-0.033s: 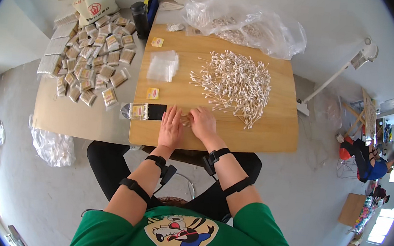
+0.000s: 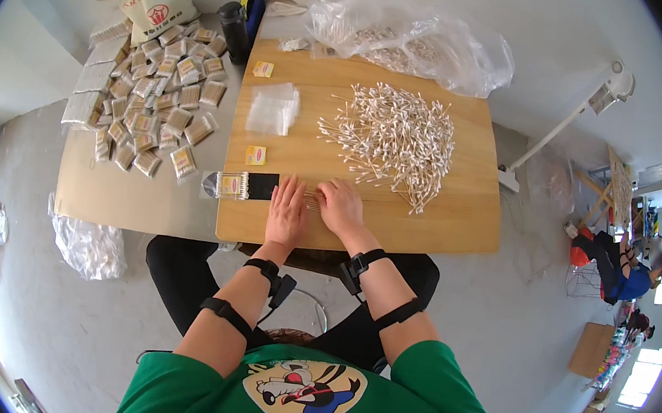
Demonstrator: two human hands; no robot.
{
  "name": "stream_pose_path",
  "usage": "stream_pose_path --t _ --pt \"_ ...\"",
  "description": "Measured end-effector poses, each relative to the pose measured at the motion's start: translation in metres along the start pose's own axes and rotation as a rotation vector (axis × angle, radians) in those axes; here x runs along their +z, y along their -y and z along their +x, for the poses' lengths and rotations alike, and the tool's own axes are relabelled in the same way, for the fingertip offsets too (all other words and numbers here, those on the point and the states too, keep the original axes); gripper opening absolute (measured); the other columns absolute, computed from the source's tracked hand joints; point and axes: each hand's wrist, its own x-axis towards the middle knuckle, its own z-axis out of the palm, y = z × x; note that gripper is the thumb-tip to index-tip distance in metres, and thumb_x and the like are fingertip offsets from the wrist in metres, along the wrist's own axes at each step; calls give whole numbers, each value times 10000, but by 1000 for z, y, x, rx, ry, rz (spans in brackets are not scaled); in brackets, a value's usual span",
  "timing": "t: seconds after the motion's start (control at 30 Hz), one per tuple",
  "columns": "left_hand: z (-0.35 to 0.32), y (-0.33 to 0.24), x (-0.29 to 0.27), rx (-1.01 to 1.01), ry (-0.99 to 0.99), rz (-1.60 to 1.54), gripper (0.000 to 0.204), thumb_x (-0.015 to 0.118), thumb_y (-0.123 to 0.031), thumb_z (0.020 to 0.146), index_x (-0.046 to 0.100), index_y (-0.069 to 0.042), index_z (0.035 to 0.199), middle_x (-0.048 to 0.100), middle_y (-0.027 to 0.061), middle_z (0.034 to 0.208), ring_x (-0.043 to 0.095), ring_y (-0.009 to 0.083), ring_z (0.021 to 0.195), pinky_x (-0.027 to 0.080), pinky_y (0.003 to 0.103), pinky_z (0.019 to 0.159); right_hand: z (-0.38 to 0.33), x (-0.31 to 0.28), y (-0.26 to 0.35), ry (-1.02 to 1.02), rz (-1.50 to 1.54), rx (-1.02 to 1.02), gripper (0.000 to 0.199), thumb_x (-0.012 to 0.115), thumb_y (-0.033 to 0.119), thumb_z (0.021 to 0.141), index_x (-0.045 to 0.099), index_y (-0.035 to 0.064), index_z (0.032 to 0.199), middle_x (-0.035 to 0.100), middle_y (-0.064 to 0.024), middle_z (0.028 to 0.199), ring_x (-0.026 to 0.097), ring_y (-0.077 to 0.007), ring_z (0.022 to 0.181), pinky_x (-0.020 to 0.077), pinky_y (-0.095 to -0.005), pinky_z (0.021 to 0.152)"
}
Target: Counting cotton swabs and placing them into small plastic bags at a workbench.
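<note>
Small bunch of cotton swabs (image 2: 313,200) sits at the near edge of the wooden board (image 2: 459,220), between your hands. Left hand (image 2: 287,211) lies flat, fingers together, squaring the bunch; right hand (image 2: 340,206) is loosely curled over its other end, clamp not clear. Part-filled clear sleeve with black insert (image 2: 240,185) lies just left, mouth toward you. Loose swab pile (image 2: 395,137) beyond, empty sleeves (image 2: 273,108) and filled packets (image 2: 157,99) further left.

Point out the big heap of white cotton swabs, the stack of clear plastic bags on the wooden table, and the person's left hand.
heap of white cotton swabs (image 2: 395,137), head view, middle of the heap.
stack of clear plastic bags (image 2: 273,109), head view, centre of the top bag.
left hand (image 2: 288,212), head view, back of the hand.
</note>
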Motion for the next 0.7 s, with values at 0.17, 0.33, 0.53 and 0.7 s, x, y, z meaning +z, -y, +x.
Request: stream_pose_path --t 0.17,0.33,0.53,0.7 --pt "1 3 2 35 43 -59 335 535 -103 910 577 -32 1235 547 157 1348 463 358 1307 329 515 1115 -12 -27 -34 -266 -48 154 61 672 107 808 632 109 854 604 -84 861 606 -324 868 508 -433 756" --pt "0 -1 -4 120 51 -76 250 554 -75 900 612 -32 1139 577 153 1297 496 364 1264 379 489 1082 -11 -54 -54 -89 -192 212 116 673 122 836 636 113 945 588 -98 946 577 -317 957 505 -432 784" --pt "-5 1 -2 108 18 -181 198 579 -43 869 628 -27 1060 610 157 1223 524 387 1218 396 487 1065 -16 -36 -39 -62 -203 209 125 675 126 839 591 81 919 560 -107 966 570 -323 962 501 -437 807" --pt "-4 0 -4 86 -38 -113 195 574 -52 866 625 -25 1053 607 159 1206 512 388 1234 400 470 1066 -18 -20 -29 -46 -209 243 93 654 90 830 575 63 870 564 -123 961 569 -331 956 503 -436 803"
